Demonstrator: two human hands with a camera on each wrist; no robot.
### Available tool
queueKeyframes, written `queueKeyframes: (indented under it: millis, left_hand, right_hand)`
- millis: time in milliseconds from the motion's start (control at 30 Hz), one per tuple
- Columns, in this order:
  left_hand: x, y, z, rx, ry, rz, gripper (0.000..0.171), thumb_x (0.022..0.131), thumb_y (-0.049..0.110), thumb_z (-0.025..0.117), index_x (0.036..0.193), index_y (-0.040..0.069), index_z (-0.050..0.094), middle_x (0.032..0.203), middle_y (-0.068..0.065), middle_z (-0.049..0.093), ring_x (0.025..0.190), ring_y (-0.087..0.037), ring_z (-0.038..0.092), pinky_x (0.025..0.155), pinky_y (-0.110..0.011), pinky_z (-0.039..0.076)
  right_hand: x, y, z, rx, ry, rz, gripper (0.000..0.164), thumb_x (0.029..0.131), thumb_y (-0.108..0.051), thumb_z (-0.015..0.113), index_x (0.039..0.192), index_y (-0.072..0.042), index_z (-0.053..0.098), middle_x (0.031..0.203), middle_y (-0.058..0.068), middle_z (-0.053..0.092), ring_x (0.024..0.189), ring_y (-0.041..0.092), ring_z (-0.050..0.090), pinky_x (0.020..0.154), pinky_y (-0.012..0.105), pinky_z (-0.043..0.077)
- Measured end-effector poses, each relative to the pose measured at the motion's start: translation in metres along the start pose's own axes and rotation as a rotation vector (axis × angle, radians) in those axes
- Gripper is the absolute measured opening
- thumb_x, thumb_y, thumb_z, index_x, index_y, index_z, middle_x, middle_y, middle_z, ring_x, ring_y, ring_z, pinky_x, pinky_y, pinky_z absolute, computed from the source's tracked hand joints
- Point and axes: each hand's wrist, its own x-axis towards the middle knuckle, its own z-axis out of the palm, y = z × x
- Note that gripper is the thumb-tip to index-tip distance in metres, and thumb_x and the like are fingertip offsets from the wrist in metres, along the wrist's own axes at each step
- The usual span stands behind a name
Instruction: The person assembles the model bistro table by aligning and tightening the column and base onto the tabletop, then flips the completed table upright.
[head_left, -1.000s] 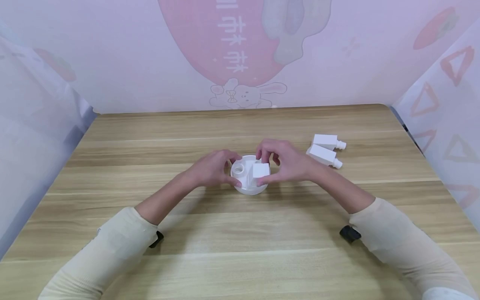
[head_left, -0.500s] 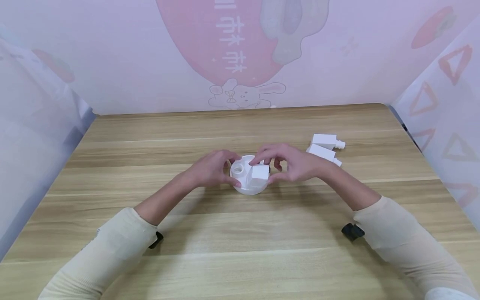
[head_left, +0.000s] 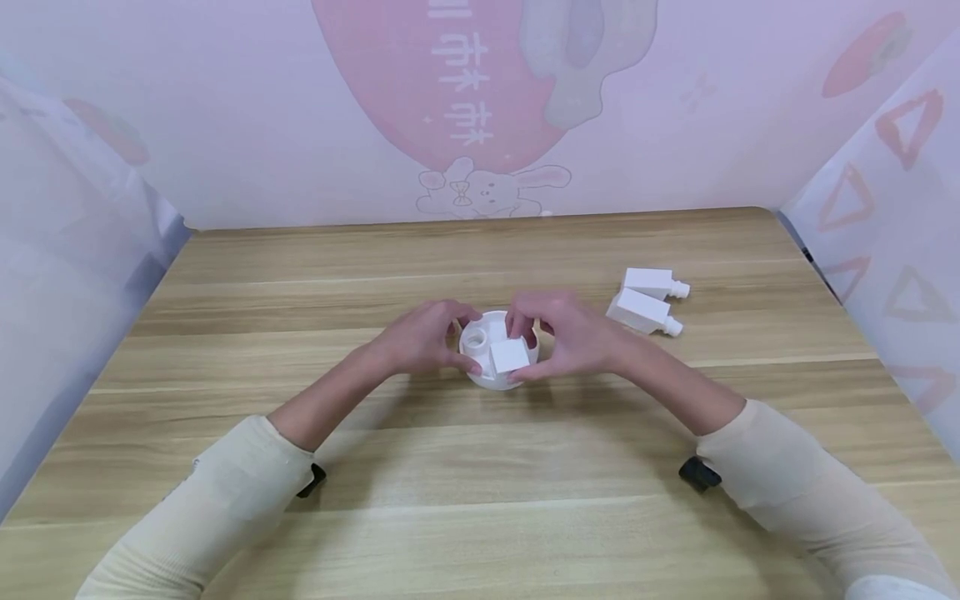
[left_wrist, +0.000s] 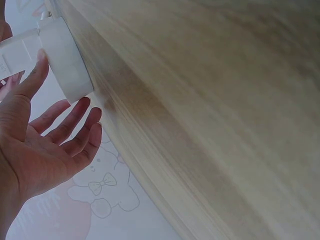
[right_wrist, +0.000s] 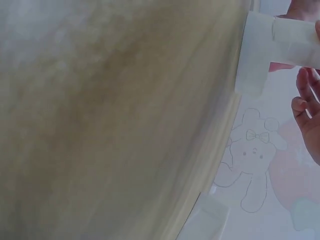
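Note:
A round white base (head_left: 495, 382) with a raised rim lies on the wooden table in the head view. A raised ring socket (head_left: 475, 339) shows on its left half. My left hand (head_left: 426, 337) holds the base by its left side, thumb near and fingers beyond. In the left wrist view, its other fingers are spread beside the base (left_wrist: 66, 60). On the base's right half stands a white square-sided block (head_left: 510, 356), turned askew. My right hand (head_left: 573, 337) pinches this block between thumb and fingers. The block's lower end is hidden.
Two similar white blocks with ridged necks, a nearer one (head_left: 643, 311) and a farther one (head_left: 648, 282), lie side by side to the right of my right hand. Printed cloth walls (head_left: 300, 108) stand behind and beside the wooden table (head_left: 480, 500).
My right hand loosened, shifted round the block and pinches it again. The block has turned and now sits at an angle. My left hand keeps holding the base in place.

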Motion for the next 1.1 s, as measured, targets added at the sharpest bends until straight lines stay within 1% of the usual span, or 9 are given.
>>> queueKeyframes:
  millis: [133, 267, 400, 533, 633, 733, 867, 1000, 1100]
  left_hand:
    - [0.001, 0.001, -0.001, 0.000, -0.010, -0.017, 0.068, 0.077, 0.027, 0.094, 0.132, 0.001, 0.066, 0.116, -0.010, 0.071, 0.100, -0.026, 0.064, 0.088, -0.041, 0.053]
    - [0.001, 0.000, 0.000, 0.000, -0.014, -0.025, 0.067, 0.076, 0.027, 0.095, 0.132, 0.003, 0.067, 0.117, -0.009, 0.071, 0.101, -0.026, 0.064, 0.088, -0.040, 0.053]
    - [0.001, 0.000, 0.000, -0.003, -0.012, -0.021, 0.067, 0.076, 0.026, 0.095, 0.132, 0.002, 0.067, 0.118, -0.009, 0.071, 0.101, -0.026, 0.064, 0.088, -0.040, 0.053]
    - [0.001, 0.000, -0.001, 0.002, -0.012, -0.022, 0.068, 0.076, 0.027, 0.095, 0.133, 0.002, 0.066, 0.117, -0.010, 0.071, 0.101, -0.026, 0.064, 0.089, -0.041, 0.052]
    - [0.001, 0.000, -0.001, 0.008, -0.012, -0.024, 0.068, 0.076, 0.027, 0.095, 0.133, 0.002, 0.066, 0.116, -0.010, 0.071, 0.100, -0.026, 0.064, 0.088, -0.041, 0.052]
    - [0.001, 0.001, -0.001, 0.007, -0.016, -0.023, 0.068, 0.076, 0.027, 0.094, 0.133, 0.002, 0.066, 0.116, -0.010, 0.071, 0.100, -0.026, 0.064, 0.088, -0.041, 0.052]
    - [0.001, 0.002, -0.001, 0.001, -0.021, -0.027, 0.068, 0.077, 0.026, 0.094, 0.133, 0.001, 0.065, 0.116, -0.010, 0.071, 0.101, -0.027, 0.063, 0.088, -0.041, 0.053]
    - [0.002, 0.001, -0.001, -0.001, -0.024, -0.033, 0.069, 0.077, 0.027, 0.095, 0.133, 0.001, 0.065, 0.116, -0.010, 0.071, 0.101, -0.027, 0.063, 0.088, -0.041, 0.053]
    - [0.002, 0.001, -0.001, -0.002, -0.025, -0.032, 0.069, 0.076, 0.027, 0.095, 0.133, 0.001, 0.066, 0.116, -0.009, 0.071, 0.101, -0.026, 0.063, 0.087, -0.040, 0.053]
  right_hand:
    - [-0.002, 0.000, -0.004, 0.029, -0.053, 0.007, 0.042, 0.074, -0.023, 0.095, 0.104, -0.010, 0.069, 0.091, -0.004, 0.064, 0.077, 0.023, 0.058, 0.060, 0.032, 0.044]
    - [-0.002, -0.001, -0.009, 0.077, -0.154, -0.027, 0.047, 0.085, -0.017, 0.084, 0.128, -0.007, 0.069, 0.114, 0.002, 0.067, 0.084, 0.025, 0.059, 0.061, 0.040, 0.050]
    - [-0.002, -0.002, -0.012, 0.109, -0.234, -0.033, 0.047, 0.090, -0.013, 0.079, 0.134, -0.004, 0.067, 0.130, 0.009, 0.064, 0.095, 0.022, 0.058, 0.063, 0.041, 0.052]
    - [0.000, -0.003, -0.016, 0.130, -0.296, 0.001, 0.049, 0.092, -0.013, 0.077, 0.138, -0.003, 0.064, 0.135, 0.010, 0.063, 0.101, 0.020, 0.057, 0.066, 0.038, 0.052]
    - [0.001, -0.002, -0.018, 0.147, -0.321, 0.019, 0.050, 0.092, -0.014, 0.078, 0.139, -0.004, 0.064, 0.133, 0.008, 0.064, 0.099, 0.020, 0.057, 0.067, 0.034, 0.050]
    - [0.001, 0.002, -0.019, 0.171, -0.323, 0.006, 0.051, 0.091, -0.019, 0.080, 0.138, -0.005, 0.064, 0.126, 0.005, 0.066, 0.094, 0.020, 0.056, 0.066, 0.031, 0.047]
    - [0.002, 0.007, -0.018, 0.196, -0.325, -0.026, 0.057, 0.092, -0.038, 0.076, 0.137, -0.005, 0.064, 0.116, 0.003, 0.065, 0.089, 0.021, 0.056, 0.066, 0.030, 0.046]
    - [0.003, 0.008, -0.018, 0.198, -0.332, -0.022, 0.068, 0.090, -0.056, 0.068, 0.137, -0.007, 0.063, 0.113, 0.002, 0.064, 0.089, 0.022, 0.056, 0.067, 0.030, 0.046]
    - [0.003, 0.009, -0.018, 0.195, -0.336, -0.015, 0.068, 0.089, -0.055, 0.069, 0.137, -0.008, 0.063, 0.113, 0.002, 0.063, 0.090, 0.023, 0.056, 0.067, 0.030, 0.046]
